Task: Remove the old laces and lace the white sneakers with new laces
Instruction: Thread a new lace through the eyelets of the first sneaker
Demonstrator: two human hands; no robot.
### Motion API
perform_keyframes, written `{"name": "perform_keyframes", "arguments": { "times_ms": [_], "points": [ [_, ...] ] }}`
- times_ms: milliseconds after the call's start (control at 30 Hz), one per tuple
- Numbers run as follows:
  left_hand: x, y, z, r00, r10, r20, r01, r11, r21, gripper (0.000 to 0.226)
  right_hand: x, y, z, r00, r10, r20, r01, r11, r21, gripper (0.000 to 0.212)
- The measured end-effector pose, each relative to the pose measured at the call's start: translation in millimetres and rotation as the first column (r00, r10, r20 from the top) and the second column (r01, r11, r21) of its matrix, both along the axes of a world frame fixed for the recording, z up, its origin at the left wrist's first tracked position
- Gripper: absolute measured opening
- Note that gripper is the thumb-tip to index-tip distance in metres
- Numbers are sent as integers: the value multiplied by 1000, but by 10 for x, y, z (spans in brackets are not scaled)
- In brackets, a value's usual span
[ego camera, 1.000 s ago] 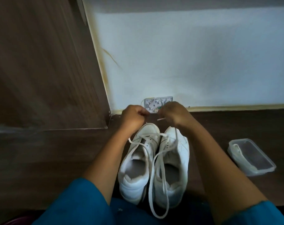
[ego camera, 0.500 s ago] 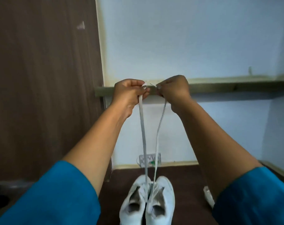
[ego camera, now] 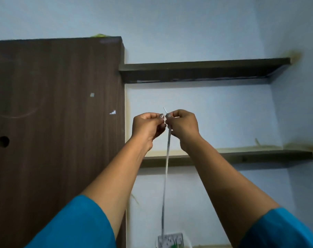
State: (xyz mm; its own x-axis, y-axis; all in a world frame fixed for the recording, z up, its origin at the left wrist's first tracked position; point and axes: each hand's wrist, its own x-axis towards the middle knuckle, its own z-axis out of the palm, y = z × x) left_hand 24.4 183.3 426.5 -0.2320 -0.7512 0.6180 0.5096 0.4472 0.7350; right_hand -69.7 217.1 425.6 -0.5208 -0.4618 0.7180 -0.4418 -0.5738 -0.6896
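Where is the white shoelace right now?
Head view, centre: the flat white shoelace hangs from the left hand and right hand, which pinch its top, crossing the lower dark shelf.

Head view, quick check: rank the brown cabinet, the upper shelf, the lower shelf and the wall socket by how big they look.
1. brown cabinet, by far the largest.
2. upper shelf and lower shelf: they look alike, and the lower one is partly hidden, so not ranked.
3. wall socket, smallest, cut off by the bottom edge.
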Motion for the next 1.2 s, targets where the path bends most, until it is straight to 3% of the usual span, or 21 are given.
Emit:
{"name": "perform_keyframes", "arguments": {
  "times_ms": [267,500,667,767,867,1033,1200],
  "points": [
    [-44,-137,-296,995,29,100,-29,1000,3,19,-26,-127,-371,1000,-7,-5,8,992,126,22],
    [-284,-794,-1451,953,47,301,-101,981,166,18,-276,-773,-1562,997,-10,80,-20,932,362,10],
    [-430,-1318,-2415,880,3,474,-149,951,271,19,-493,-1252,-2581,996,0,88,-47,849,526,20],
    [-509,-1617,-2950,791,-14,612,-205,936,287,20,-616,-1475,-3100,998,-10,65,-32,798,602,20],
    [-535,-1860,-3472,592,31,806,-283,944,171,22,-717,-1635,-3514,997,-26,71,-26,762,646,18],
    [-589,-1967,-4018,296,-63,953,-134,985,107,25,-781,-1792,-3954,999,35,8,-29,653,757,14],
    [-607,-2123,-4304,188,0,982,-247,968,47,17,-797,-1818,-4196,997,70,-44,-6,590,808,24]
  ]
}}
